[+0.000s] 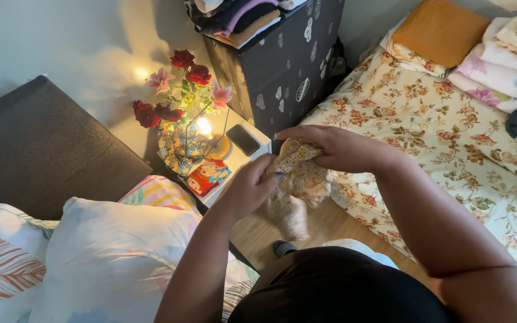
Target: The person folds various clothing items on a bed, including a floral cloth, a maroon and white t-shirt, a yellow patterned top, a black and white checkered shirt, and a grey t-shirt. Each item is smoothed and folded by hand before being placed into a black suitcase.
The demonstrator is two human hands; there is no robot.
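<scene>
Fingers (pixel 282 157) of both hands pinch floral cloth (pixel 299 179), bunched, held in air above floor between beds. Left hand (pixel 249 185) grips near edge, right hand (pixel 336 146) top. Cloth still crumpled, lower end dangling; not folded, not laid on floral bed (pixel 450 137).

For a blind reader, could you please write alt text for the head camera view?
Both hands, left hand and right hand, hold a small floral cloth between two beds. Behind it, a white bedside table carries a vase of flowers, a phone and a lit lamp.
</scene>
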